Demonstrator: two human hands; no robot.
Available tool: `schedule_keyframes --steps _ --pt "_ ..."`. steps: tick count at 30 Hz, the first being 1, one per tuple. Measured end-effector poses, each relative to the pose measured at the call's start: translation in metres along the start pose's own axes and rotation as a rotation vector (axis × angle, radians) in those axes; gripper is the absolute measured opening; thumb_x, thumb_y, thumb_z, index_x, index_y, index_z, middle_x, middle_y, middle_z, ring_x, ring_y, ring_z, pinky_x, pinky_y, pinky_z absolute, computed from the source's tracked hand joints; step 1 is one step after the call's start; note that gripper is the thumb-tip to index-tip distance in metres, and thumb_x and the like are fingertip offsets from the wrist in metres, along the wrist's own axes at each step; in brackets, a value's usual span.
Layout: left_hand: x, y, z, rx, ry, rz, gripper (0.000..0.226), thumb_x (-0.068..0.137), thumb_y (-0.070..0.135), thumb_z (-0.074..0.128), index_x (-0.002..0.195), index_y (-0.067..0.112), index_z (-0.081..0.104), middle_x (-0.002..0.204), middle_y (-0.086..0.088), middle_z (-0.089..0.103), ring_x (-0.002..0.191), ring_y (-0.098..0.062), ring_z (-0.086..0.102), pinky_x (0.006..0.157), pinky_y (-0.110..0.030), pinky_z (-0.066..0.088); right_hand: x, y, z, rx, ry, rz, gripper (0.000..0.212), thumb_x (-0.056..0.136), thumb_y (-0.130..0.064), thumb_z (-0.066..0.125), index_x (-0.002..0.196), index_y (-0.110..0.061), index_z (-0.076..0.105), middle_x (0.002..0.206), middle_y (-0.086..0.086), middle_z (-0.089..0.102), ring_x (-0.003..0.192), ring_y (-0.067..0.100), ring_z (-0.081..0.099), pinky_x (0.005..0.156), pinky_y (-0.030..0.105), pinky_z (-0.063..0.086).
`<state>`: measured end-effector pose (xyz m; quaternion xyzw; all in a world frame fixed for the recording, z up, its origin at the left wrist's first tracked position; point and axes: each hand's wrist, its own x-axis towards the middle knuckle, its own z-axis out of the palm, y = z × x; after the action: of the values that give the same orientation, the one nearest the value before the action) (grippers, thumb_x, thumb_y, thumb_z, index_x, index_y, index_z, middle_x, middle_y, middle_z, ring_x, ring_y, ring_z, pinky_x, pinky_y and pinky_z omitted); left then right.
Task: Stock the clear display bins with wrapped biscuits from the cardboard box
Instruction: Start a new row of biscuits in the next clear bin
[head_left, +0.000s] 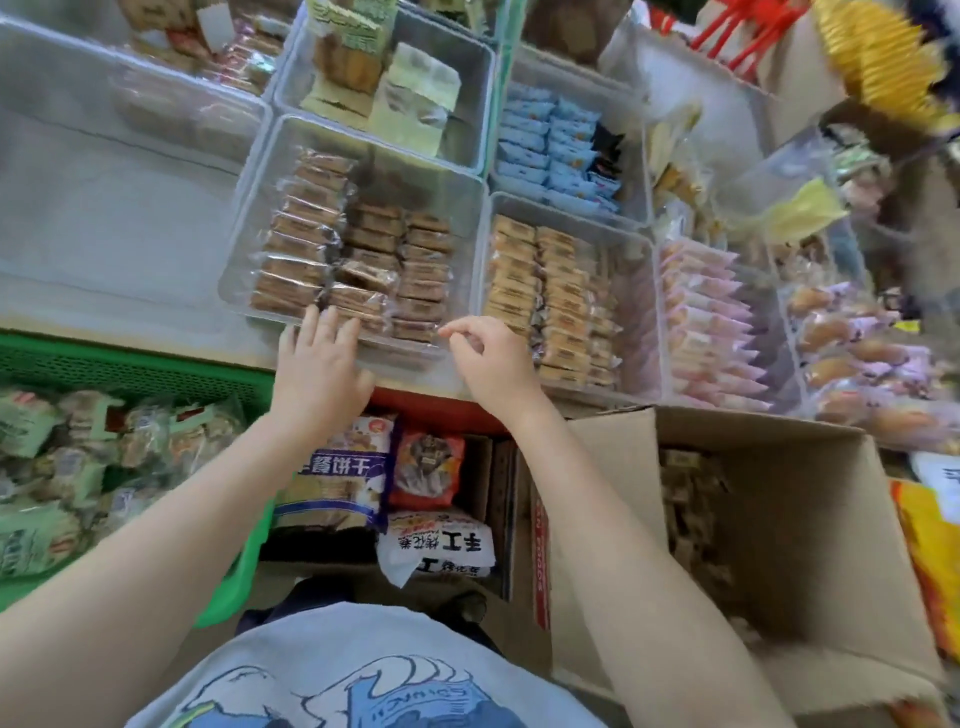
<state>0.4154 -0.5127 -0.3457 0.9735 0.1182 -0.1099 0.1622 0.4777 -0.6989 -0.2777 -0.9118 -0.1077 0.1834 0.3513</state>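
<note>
On a crowded shop shelf, tidying brown wrapped biscuits (332, 260) in the clear plastic bin (249, 244), left hand (319, 364) fingers spread flat, right hand (491, 358) pinching nothing; next, probably reaching into the open cardboard box (810, 545).

"手工" upside down on white packet (436, 545)
</note>
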Motion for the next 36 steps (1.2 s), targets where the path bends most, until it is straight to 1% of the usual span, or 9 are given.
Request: schedule_keyframes --steps 5,10,15,18,22,25,29,32,36 --pt "-0.036 0.154 0.010 -0.314 -0.065 0.295 0.043 0.096 0.027 0.057 0.137 0.013 0.057 0.140 -0.009 0.053 0.127 -0.028 0.049 0.099 -0.040 0.044 -0.083 0.073 -0.093 0.250 0.297 0.131 0.021 0.095 -0.015 0.051 0.088 -0.018 0.071 0.075 -0.004 0.069 0.071 0.020 0.068 0.074 0.041 0.057" --pt "-0.088 0.286 0.039 -0.476 0.081 0.598 0.034 0.092 0.033 0.053 0.115 0.013 0.069 0.114 -0.008 0.062 0.109 -0.028 0.056 0.091 -0.044 0.046 -0.154 0.189 -0.164 0.350 0.487 0.322 0.023 0.093 -0.012 0.052 0.074 -0.006 0.063 0.072 0.009 0.067 0.064 0.016 0.061 0.061 0.030 0.051" --pt "-0.123 0.347 0.081 -0.312 -0.004 0.797 0.028 0.095 0.033 0.051 0.080 0.022 0.071 0.070 0.009 0.065 0.065 -0.011 0.061 0.072 -0.035 0.049 -0.169 0.325 -0.154 0.066 -0.109 0.667 0.031 0.100 -0.031 0.053 0.113 -0.008 0.068 0.120 0.011 0.067 0.107 0.025 0.060 0.086 0.032 0.047" --pt "-0.123 0.356 0.099 -0.053 0.043 0.735 0.033 0.095 0.035 0.049 0.072 0.023 0.070 0.062 0.011 0.060 0.055 -0.011 0.054 0.065 -0.032 0.045 -0.172 0.372 -0.138 -0.137 -0.491 0.733 0.047 0.103 -0.036 0.051 0.143 -0.010 0.049 0.145 0.008 0.049 0.121 0.027 0.052 0.099 0.035 0.041" --pt "-0.121 0.363 0.101 -0.028 0.069 0.670 0.035 0.095 0.033 0.046 0.072 0.021 0.070 0.059 0.010 0.057 0.051 -0.009 0.049 0.063 -0.030 0.045 -0.179 0.399 -0.134 -0.447 -0.867 0.738 0.059 0.099 -0.029 0.061 0.150 -0.008 0.040 0.150 0.012 0.044 0.130 0.030 0.048 0.102 0.039 0.043" --pt "-0.120 0.365 0.101 -0.017 0.093 0.644 0.036 0.094 0.033 0.047 0.069 0.020 0.069 0.058 0.009 0.056 0.050 -0.012 0.049 0.060 -0.030 0.044 -0.179 0.389 -0.135 -0.519 -0.955 0.657 0.050 0.100 -0.022 0.060 0.145 -0.005 0.047 0.146 0.011 0.047 0.131 0.029 0.049 0.104 0.035 0.043" --pt "-0.115 0.366 0.101 -0.018 0.134 0.618 0.041 0.092 0.038 0.040 0.070 0.020 0.070 0.059 0.008 0.059 0.051 -0.014 0.052 0.060 -0.030 0.045 -0.173 0.386 -0.137 -0.270 -0.991 0.725 0.045 0.096 -0.022 0.066 0.136 -0.006 0.055 0.128 0.011 0.060 0.113 0.029 0.063 0.102 0.039 0.051" --pt "-0.114 0.363 0.102 -0.029 0.130 0.632 0.040 0.092 0.042 0.042 0.078 0.023 0.074 0.067 0.010 0.063 0.055 -0.013 0.056 0.060 -0.030 0.044 -0.167 0.379 -0.162 0.125 -0.776 0.723 0.041 0.089 -0.028 0.073 0.124 -0.009 0.064 0.116 0.013 0.070 0.099 0.027 0.071 0.096 0.044 0.056" --pt "-0.116 0.356 0.084 -0.194 -0.126 0.667 0.050 0.083 0.067 0.053 0.120 0.036 0.068 0.119 0.013 0.062 0.099 -0.006 0.061 0.081 -0.025 0.039 -0.171 0.335 -0.202 0.795 -0.509 0.489 0.036 0.099 -0.027 0.063 0.129 -0.006 0.062 0.119 0.016 0.071 0.108 0.033 0.069 0.099 0.047 0.054"
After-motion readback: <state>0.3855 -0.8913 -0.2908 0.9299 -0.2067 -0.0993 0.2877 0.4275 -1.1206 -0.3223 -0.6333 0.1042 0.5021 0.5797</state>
